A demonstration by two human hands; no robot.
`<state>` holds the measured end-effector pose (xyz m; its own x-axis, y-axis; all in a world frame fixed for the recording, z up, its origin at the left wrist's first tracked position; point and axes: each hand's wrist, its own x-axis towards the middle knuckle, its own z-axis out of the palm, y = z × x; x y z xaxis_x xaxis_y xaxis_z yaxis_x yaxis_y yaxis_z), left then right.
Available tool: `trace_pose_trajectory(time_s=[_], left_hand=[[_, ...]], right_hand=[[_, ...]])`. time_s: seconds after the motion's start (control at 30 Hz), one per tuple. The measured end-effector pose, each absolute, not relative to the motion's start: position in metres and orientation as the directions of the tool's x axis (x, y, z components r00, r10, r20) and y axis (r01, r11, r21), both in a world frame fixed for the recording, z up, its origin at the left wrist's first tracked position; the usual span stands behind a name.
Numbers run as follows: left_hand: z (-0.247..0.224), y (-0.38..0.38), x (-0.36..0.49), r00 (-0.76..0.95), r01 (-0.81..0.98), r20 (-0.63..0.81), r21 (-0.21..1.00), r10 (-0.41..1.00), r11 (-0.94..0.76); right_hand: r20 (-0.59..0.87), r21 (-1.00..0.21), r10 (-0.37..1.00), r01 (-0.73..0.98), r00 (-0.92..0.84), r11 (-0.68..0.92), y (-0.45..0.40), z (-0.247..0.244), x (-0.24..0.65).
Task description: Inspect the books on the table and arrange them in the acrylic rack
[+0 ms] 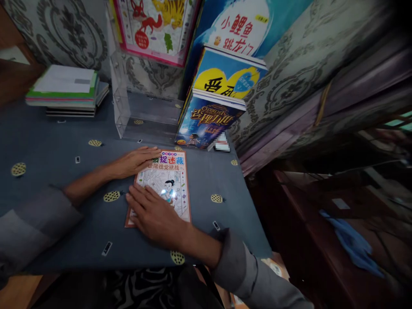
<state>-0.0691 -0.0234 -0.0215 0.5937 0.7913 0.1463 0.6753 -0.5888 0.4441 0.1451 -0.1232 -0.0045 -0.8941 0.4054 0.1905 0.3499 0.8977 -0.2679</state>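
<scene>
A thin picture book point(170, 182) with an orange border and a drawn figure on its cover lies flat on the dark table. My left hand point(137, 162) rests on its upper left corner, fingers stretched out and covering part of the title. Across the lower left of the cover lies my right hand point(154, 212), palm down, its fingers extended toward the left edge. Neither hand is wrapped round anything. The book's lower left portion is partly hidden under the right hand.
A clear acrylic rack point(120, 103) stands at the back, with a pink-bordered book point(157, 32) above. Beside it, several blue books point(209, 120) stand in steps. A stack of books point(64, 88) sits at the back left. The table's right edge point(254, 210) slopes toward me.
</scene>
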Motion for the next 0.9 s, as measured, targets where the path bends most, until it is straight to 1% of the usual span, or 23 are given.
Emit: trace_pose_trajectory(time_s=[0.07, 0.13, 0.4, 0.57, 0.77, 0.9], left_hand=[[-0.022, -0.024, -0.069, 0.594, 0.684, 0.144, 0.429, 0.791, -0.591], [-0.023, -0.025, -0.069, 0.592, 0.691, 0.141, 0.417, 0.793, -0.59], [-0.023, -0.026, -0.07, 0.597, 0.696, 0.133, 0.403, 0.791, -0.594], [-0.021, -0.026, -0.069, 0.598, 0.702, 0.128, 0.391, 0.791, -0.594], [-0.014, -0.03, -0.068, 0.628, 0.726, 0.046, 0.323, 0.777, -0.607], [-0.013, -0.033, -0.067, 0.657, 0.73, -0.012, 0.259, 0.753, -0.633]], right_hand=[[0.207, -0.269, 0.395, 0.336, -0.895, 0.902, -0.132, -0.004, 0.149], [0.212, -0.277, 0.422, 0.36, -0.881, 0.891, -0.138, -0.005, 0.154], [0.208, -0.344, 0.633, 0.55, -0.746, 0.761, -0.15, -0.018, 0.186], [0.198, -0.39, 0.725, 0.626, -0.66, 0.676, -0.156, -0.022, 0.213], [0.225, -0.408, 0.765, 0.654, -0.604, 0.637, -0.165, -0.026, 0.235], [0.237, -0.38, 0.759, 0.661, -0.607, 0.647, -0.175, -0.028, 0.249]])
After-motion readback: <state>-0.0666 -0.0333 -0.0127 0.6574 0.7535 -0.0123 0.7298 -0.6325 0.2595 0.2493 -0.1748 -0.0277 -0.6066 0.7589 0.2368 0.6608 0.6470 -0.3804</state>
